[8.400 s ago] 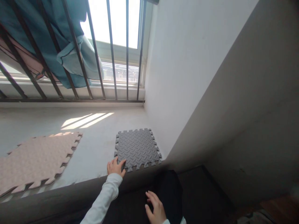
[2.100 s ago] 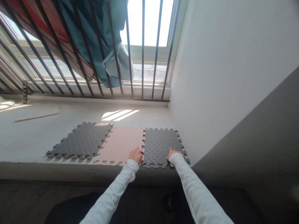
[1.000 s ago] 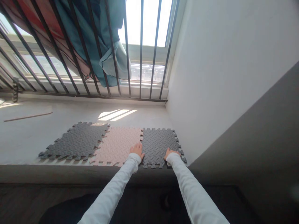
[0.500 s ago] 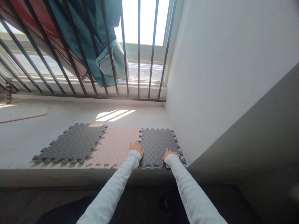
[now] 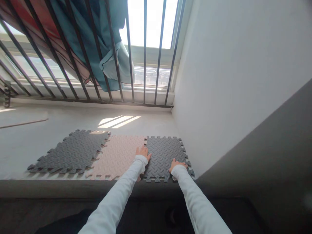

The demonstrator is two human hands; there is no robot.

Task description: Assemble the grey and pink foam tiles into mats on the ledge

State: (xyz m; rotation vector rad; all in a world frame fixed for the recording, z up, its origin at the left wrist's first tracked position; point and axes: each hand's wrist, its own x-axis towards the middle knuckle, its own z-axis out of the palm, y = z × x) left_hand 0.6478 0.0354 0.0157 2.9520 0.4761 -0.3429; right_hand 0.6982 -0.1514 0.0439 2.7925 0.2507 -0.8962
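Note:
Three foam floor tiles with jigsaw edges lie flat in a row on the pale ledge. At the left is a dark grey foam tile [image 5: 73, 151], in the middle a pink foam tile [image 5: 122, 154], at the right another dark grey foam tile [image 5: 165, 152]. My left hand [image 5: 143, 152] rests with fingers outstretched at the seam between the pink tile and the right grey tile. My right hand [image 5: 177, 164] lies on the lower right part of the right grey tile, fingers spread. Part of each palm is hidden by its white sleeve.
A white wall [image 5: 234, 65] rises just right of the tiles. Dark metal bars [image 5: 145, 65] stand along the back of the ledge [image 5: 60, 117], before a window and hanging teal fabric [image 5: 109, 65]. A thin stick [image 5: 24, 123] lies at the far left.
Both hands stay at nearly the same spots on the tiles. The whole view has shifted slightly, so the tiles appear a little lower and larger.

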